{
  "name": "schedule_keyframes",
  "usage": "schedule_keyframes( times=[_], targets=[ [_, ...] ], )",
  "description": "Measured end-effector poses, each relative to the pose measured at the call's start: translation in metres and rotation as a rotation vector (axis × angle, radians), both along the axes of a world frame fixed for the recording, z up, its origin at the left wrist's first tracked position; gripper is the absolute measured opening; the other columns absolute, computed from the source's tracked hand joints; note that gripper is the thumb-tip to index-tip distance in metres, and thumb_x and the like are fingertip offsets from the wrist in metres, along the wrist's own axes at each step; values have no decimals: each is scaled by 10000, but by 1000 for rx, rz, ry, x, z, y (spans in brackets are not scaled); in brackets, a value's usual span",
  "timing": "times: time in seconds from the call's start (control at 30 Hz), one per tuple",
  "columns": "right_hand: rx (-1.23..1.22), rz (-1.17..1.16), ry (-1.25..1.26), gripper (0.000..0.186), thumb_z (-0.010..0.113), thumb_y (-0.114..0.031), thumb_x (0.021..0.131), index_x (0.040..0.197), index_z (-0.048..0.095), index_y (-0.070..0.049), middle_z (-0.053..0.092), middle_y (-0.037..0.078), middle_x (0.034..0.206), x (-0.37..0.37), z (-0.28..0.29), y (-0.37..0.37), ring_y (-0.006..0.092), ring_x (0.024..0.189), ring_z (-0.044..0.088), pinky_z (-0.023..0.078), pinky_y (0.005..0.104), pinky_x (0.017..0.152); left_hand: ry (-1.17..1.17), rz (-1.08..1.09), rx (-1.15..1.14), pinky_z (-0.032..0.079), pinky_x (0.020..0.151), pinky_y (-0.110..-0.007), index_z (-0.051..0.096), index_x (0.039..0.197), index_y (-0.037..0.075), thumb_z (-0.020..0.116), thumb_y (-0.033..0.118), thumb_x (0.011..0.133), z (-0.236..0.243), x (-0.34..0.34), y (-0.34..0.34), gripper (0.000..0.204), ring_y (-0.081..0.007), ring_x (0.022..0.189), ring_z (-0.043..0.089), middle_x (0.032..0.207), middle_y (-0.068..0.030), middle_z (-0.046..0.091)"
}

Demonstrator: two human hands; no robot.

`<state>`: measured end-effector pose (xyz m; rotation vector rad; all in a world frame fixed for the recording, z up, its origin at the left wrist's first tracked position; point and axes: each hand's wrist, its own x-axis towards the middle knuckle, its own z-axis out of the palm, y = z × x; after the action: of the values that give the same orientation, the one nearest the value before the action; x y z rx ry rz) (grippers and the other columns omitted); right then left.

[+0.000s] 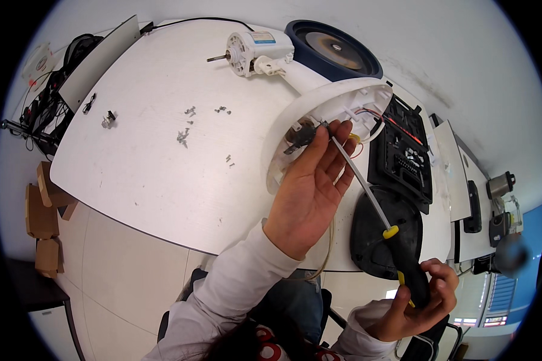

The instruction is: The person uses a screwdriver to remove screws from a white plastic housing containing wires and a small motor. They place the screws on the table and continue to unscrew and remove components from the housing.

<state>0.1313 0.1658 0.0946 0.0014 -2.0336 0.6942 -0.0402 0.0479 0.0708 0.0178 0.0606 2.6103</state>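
Observation:
My left hand is closed, thumb and fingers pinching a small black part inside a white, bowl-shaped plastic housing. Red and yellow wires run within that housing. In my right hand is a screwdriver with a black and yellow handle. Its long metal shaft slants up to the left, and the tip reaches the black part beside my left fingertips. Whether the tip sits in a screw is hidden. The housing joins a white neck with an electric motor at its far end.
Loose screws lie in small groups mid-table. A small metal-and-black piece is further left. A black tool case lies open on the right, near a black plastic cover. A dark blue round piece stands against the wall.

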Motion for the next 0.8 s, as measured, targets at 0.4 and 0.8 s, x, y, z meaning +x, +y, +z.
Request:
schedule_keyframes(
  times=[0.4,0.8],
  targets=[
    [-125,43,37,380,706,-52,759,1029,456,-146,443,117,1049,0,-3,-2,328,1005,548,469,417,885,-17,-13,-8,430,895,-298,563,1164,111,556,254,943,0,1,-2,264,-146,1093,525,1125,22,613],
    [-117,12,163,289,699,-121,810,945,444,-117,442,85,1059,11,-9,7,307,1036,505,391,442,947,-17,-12,1,430,864,-300,565,1154,110,558,255,940,-3,3,3,259,-148,1072,530,1123,24,608]
  ],
)
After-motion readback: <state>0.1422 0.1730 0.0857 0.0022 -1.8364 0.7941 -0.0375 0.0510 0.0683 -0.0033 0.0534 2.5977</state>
